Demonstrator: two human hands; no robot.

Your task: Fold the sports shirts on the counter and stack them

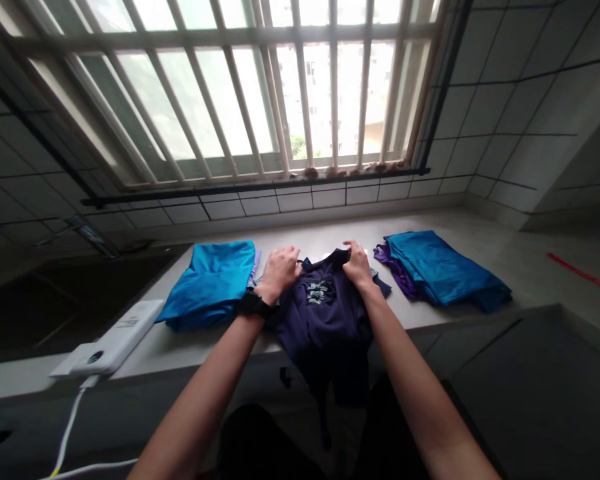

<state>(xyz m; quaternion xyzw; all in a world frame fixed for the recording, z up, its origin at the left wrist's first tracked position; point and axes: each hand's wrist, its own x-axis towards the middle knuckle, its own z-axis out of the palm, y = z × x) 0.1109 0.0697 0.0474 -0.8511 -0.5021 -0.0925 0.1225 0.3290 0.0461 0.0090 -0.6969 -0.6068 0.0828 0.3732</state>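
Observation:
A dark navy shirt (325, 333) with a light printed patch on its chest lies on the countertop, its lower part hanging over the front edge. My left hand (281, 270), with a black band on the wrist, is closed on the garment's left shoulder. At the collar's right side, my right hand (356, 263) pinches the fabric between thumb and fingers. Left of the shirt sits a folded bright blue cloth (210, 283). To the right lies another folded blue cloth (440, 267), with a purple cloth (403, 273) showing under its left side.
A white power strip (117, 340) with a cable lies at the counter's left, beside a dark sink (80, 293) with a faucet (90, 233). Red string (583, 273) lies far right. A barred window (240, 100) rises behind the countertop (305, 233).

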